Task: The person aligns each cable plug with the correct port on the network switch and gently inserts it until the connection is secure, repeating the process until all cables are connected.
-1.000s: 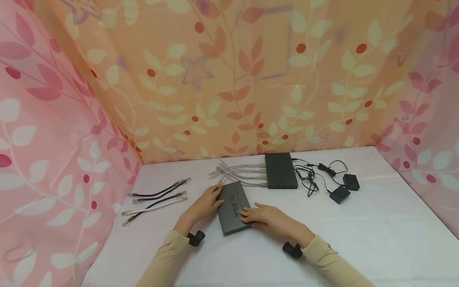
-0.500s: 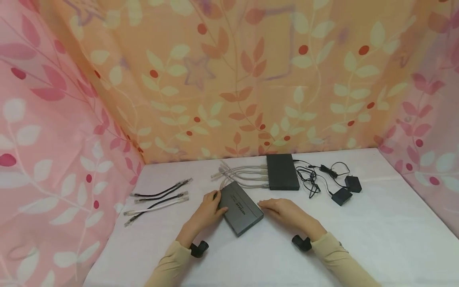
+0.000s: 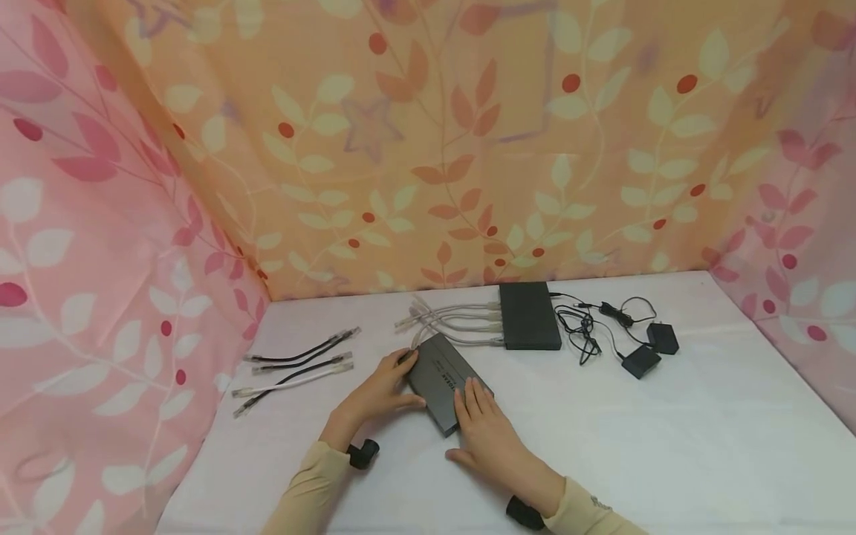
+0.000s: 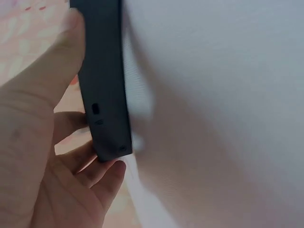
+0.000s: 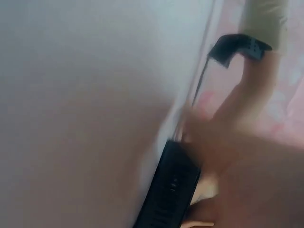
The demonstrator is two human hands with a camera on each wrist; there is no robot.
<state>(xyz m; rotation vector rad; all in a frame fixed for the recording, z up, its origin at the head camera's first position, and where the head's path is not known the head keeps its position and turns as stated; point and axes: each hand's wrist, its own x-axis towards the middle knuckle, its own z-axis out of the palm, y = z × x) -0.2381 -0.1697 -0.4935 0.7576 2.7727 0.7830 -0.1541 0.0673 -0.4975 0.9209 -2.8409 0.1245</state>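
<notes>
A dark grey Netgear network switch [image 3: 436, 375] lies slanted on the white-covered table in the head view. My left hand [image 3: 377, 388] grips its far left corner, thumb along the near left side. The left wrist view shows the switch's narrow side [image 4: 104, 76], with a small slot, and fingers bent about its end. My right hand [image 3: 493, 442] rests on the right part of the switch with fingers straight and thumb spread, covering some lettering. In the right wrist view the hand is blurred beside the switch's vented side [image 5: 168, 185].
Behind stands a black box [image 3: 530, 316] with several grey network cables [image 3: 464, 319] in its left side. Right of it lie tangled black cords [image 3: 580, 331] and two power adapters [image 3: 642, 362]. Short black and white patch cables [image 3: 301, 379] lie at the left. Patterned cloth walls enclose the table.
The network switch has turned, its near end swinging to the right. My right hand left its surface, moved off to the right, then came back onto it. My left hand stays at the corner.
</notes>
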